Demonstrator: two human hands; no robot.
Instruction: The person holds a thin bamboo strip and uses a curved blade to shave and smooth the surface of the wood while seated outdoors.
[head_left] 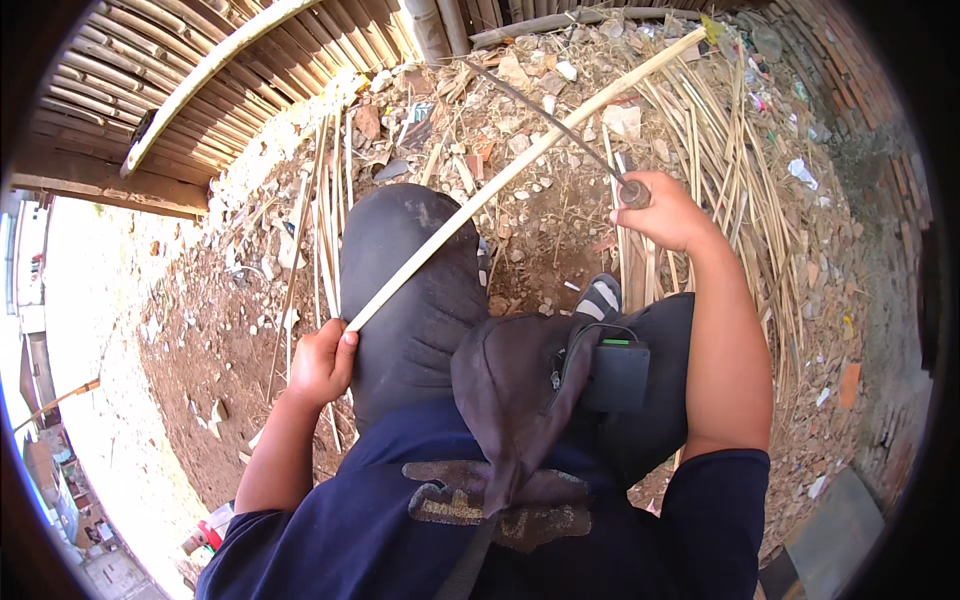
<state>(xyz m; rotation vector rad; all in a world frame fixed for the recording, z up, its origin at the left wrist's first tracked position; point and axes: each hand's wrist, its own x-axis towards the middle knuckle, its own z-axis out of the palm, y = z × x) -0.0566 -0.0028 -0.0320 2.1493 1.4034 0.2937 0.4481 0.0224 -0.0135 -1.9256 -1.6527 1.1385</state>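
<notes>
My left hand (322,365) is closed round the lower end of a long pale bamboo strip (440,232). The strip slants over my left knee to the upper right, its far end reaching above the debris-strewn ground. In my right hand (668,212) is the round handle of a long, narrow, dark-bladed knife (515,92), fingers wrapped about it. The blade points to the upper left and crosses the strip in view near its upper part; whether the two touch, I cannot tell. A wooden piece (632,255) stands below my right hand, partly hidden by my leg.
Many split bamboo strips (745,200) lie in a heap to the right, with several more (325,215) on the left. A bamboo slat structure (250,65) rises at upper left, a brick wall (835,75) at right. Stones and rubble cover the soil.
</notes>
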